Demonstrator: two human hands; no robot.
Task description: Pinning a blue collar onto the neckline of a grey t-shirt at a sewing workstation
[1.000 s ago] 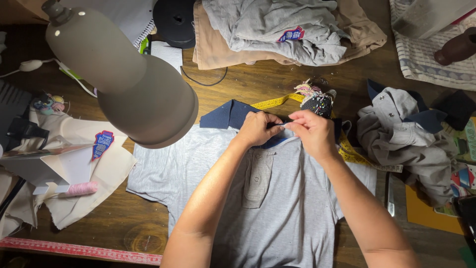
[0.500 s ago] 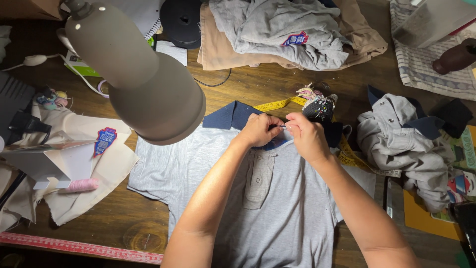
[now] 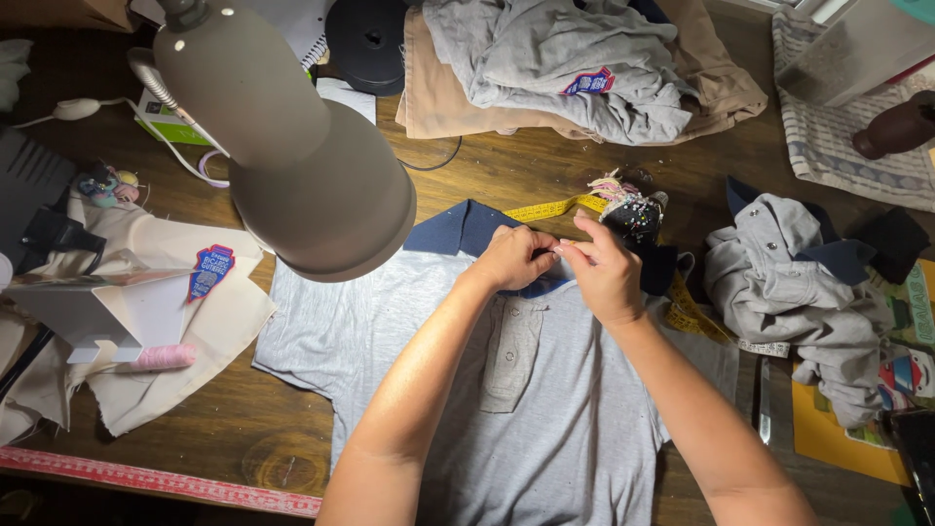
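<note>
A grey shirt [image 3: 575,429] lies flat on the wooden tabletop [image 3: 506,175], its navy collar [image 3: 458,229] toward the far edge. The left hand [image 3: 511,258] and right hand [image 3: 604,273] meet at the collar, each grip pinching the fabric between fingertips. A lamp [image 3: 292,146] hangs over the left side. A pincushion [image 3: 633,209] and yellow tape measure [image 3: 555,207] sit just beyond the hands. Folded clothes [image 3: 565,58] lie at the far edge, another grey shirt [image 3: 789,292] crumpled to the right.
</note>
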